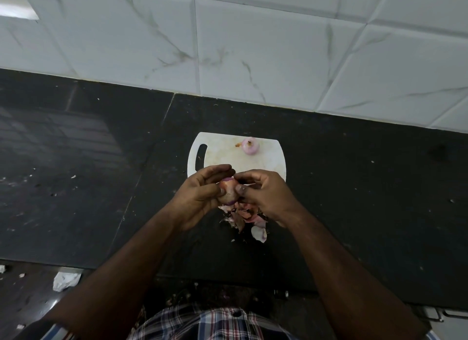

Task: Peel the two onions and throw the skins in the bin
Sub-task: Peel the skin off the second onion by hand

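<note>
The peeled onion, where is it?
In the head view, the peeled pinkish round onion sits alone near the far edge of the white plastic cutting board, beyond both hands.

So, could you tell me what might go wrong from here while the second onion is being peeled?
1. The skins lie in a loose heap on the dark counter near its front edge; scraps could slide to the floor instead of reaching the bin.
2. The peeled onion sits free on the cutting board and might roll if bumped.
3. The onion pinched between the left hand and right hand could slip out.
</note>
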Tool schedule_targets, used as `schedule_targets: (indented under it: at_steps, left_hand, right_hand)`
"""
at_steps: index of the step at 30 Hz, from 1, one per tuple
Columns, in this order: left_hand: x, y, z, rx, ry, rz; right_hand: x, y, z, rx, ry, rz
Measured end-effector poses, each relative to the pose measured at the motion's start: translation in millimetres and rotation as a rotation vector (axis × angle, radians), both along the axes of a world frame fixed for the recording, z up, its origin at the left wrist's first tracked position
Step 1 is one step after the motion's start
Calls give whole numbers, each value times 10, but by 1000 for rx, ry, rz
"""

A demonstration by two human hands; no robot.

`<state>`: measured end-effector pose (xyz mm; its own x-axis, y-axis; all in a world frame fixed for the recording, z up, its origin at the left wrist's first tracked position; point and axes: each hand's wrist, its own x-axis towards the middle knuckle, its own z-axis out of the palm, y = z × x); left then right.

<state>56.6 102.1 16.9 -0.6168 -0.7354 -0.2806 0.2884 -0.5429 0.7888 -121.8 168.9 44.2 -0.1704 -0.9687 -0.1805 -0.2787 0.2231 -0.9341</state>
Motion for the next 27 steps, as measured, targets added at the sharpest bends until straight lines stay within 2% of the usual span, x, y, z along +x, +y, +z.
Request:
schedule_targets:
  at_steps: [9, 14, 18, 22, 27]
  left_hand:
    - [1, -12, -35, -23, -9, 7]
    - [-4, -23, -25, -38, -34, 17]
    - [-24, -12, -20, -60, -69, 38]
    - [-30, 1, -12, -61, -71, 50]
    - [-15, 19, -30, -63, -85, 55]
  right_hand:
    - [36, -2, -61, -57, 178, 19]
    - [45, 24, -13, -49, 89, -9]
    - [59, 32, -45, -143, 291, -36]
    - [109, 58, -42, -202, 334, -70]
    - [116, 63, -83, -176, 334, -69]
